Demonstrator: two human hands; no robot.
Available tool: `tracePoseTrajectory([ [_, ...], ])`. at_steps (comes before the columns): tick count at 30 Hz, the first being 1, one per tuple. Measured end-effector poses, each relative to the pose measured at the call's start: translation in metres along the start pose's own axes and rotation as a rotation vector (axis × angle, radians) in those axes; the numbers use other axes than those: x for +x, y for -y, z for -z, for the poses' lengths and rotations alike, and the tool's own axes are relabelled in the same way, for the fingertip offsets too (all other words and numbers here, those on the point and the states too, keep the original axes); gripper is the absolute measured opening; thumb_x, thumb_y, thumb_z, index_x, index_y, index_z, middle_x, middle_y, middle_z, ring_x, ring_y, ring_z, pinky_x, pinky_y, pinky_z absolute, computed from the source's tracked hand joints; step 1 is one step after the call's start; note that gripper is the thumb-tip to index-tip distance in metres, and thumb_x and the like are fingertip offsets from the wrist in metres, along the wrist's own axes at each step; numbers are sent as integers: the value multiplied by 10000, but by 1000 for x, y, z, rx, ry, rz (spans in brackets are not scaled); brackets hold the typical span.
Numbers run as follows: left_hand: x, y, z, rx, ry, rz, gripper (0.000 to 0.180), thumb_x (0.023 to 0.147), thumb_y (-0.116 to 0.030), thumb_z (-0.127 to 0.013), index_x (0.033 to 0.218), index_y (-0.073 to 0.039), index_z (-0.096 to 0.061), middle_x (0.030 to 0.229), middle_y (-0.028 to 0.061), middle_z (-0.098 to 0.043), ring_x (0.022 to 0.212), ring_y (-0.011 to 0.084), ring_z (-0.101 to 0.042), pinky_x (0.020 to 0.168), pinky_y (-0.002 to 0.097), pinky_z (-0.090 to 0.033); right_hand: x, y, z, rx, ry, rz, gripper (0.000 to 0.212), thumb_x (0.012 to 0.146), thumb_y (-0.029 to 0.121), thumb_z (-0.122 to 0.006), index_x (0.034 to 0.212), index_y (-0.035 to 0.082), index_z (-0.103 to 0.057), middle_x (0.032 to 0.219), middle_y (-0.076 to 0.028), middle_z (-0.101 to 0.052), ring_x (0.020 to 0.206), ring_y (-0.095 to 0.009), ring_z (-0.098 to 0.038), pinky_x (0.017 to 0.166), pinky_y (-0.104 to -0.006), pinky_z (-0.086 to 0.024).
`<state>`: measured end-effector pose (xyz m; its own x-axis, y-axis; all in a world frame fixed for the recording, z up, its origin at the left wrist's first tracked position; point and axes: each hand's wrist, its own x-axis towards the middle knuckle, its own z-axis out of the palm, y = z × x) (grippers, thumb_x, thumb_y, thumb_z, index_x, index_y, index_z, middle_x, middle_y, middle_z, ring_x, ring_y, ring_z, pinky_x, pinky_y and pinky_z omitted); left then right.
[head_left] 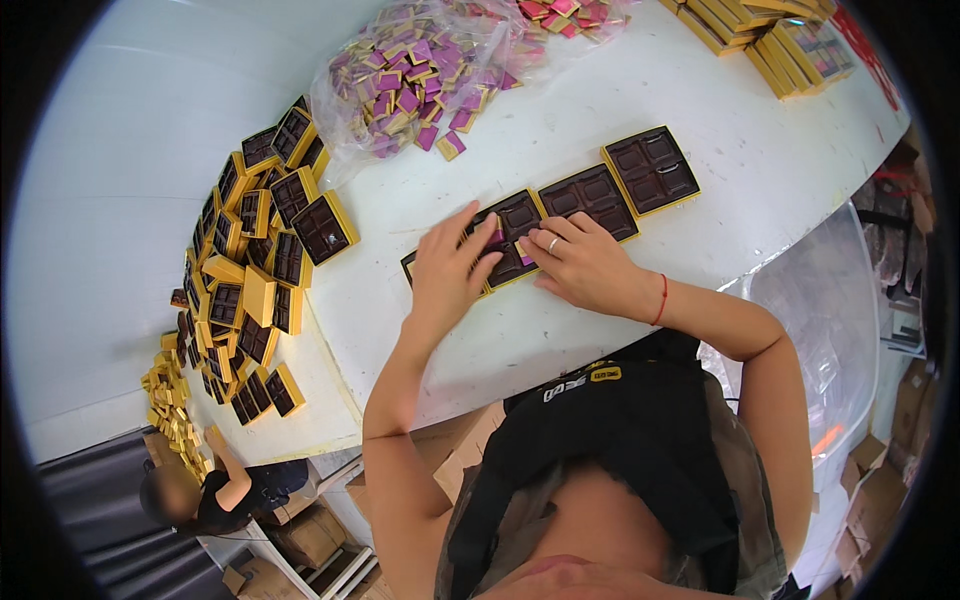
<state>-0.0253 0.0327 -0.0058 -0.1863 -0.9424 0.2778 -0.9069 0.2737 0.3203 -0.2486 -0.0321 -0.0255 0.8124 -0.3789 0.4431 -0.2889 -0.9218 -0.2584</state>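
A slanting row of square boxes with gold sides and dark brown divided trays lies in front of me. My left hand (448, 262) is over the left end of the row, fingers apart, and largely covers the leftmost box (408, 268). Its index fingertip touches a small purple square piece (497, 234) in the second box (518, 211). My right hand (588, 266), a ring on one finger, has its fingertips closed on another purple square piece (525, 254) at the same box. Farther right are a third box (590, 198) and a fourth box (652, 168), their compartments bare.
A heap of gold-sided boxes (256, 240) fills the left side. Clear bags hold purple-and-gold pieces (405, 90) and pink-red pieces (565, 12) at the back. Stacked gold boxes (790, 55) stand far right. Another person (225, 495) sits at lower left, by small gold pieces (172, 400).
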Motion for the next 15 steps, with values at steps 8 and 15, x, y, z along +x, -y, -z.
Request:
tracePoseTrajectory([
  [8,-22,-17,-22,220,189,-64,991,749,-470,-761,1483,18,-308,1537,203,-326,1424,405,-292,1155,491,-254,72,-68,-13,207,-207,-32,89,827,99,-612,826,27,-664,835,-142,-630,824,-324,-600,747,-426,-495],
  [15,-14,-15,-20,156,184,-90,885,818,-345,-743,1479,28,-287,1523,245,-318,1422,381,-307,1165,487,-244,166,-106,-90,181,71,-193,229,774,181,-684,927,10,-690,923,-181,-655,917,-355,-648,783,-445,-526],
])
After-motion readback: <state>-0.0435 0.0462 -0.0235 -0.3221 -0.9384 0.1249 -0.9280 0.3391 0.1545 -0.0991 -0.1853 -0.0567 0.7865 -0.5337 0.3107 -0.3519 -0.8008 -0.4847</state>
